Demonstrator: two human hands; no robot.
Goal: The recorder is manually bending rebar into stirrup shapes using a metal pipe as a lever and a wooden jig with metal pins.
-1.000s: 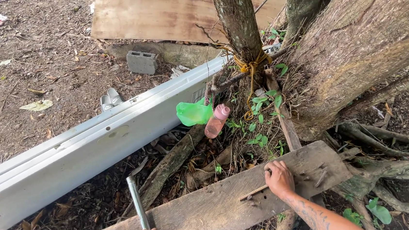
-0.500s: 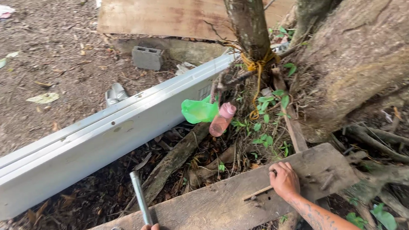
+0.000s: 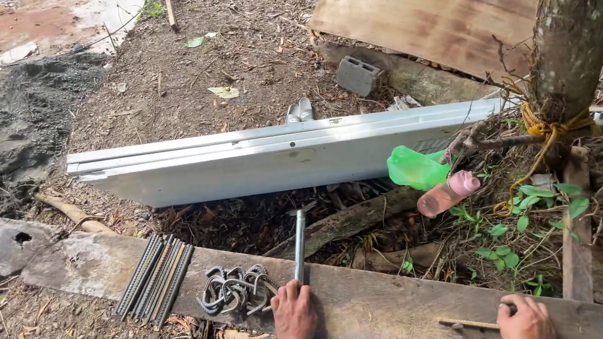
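My left hand (image 3: pixel 294 315) rests on a long wooden plank (image 3: pixel 369 302) and grips the near end of a grey metal pipe (image 3: pixel 299 245) that points away from me. Just left of that hand lies a heap of bent steel stirrups (image 3: pixel 236 289), and further left a bundle of straight ribbed steel rods (image 3: pixel 154 280). My right hand (image 3: pixel 525 321) presses on the plank at the lower right, beside a thin stick (image 3: pixel 469 323).
A white metal panel (image 3: pixel 272 157) lies across the ground beyond the plank. A tree trunk (image 3: pixel 572 33) tied with yellow rope (image 3: pixel 546 132) stands right, with a green plastic bag (image 3: pixel 416 169) and pink bottle (image 3: pixel 448 194). A concrete block (image 3: pixel 357 76), plywood sheet (image 3: pixel 446 7) and sand pile (image 3: pixel 4 121) lie behind.
The view has swung left and down, bringing the stirrups, rods and sand pile into sight. My left hand still grips the pipe; my right hand stays on the plank.
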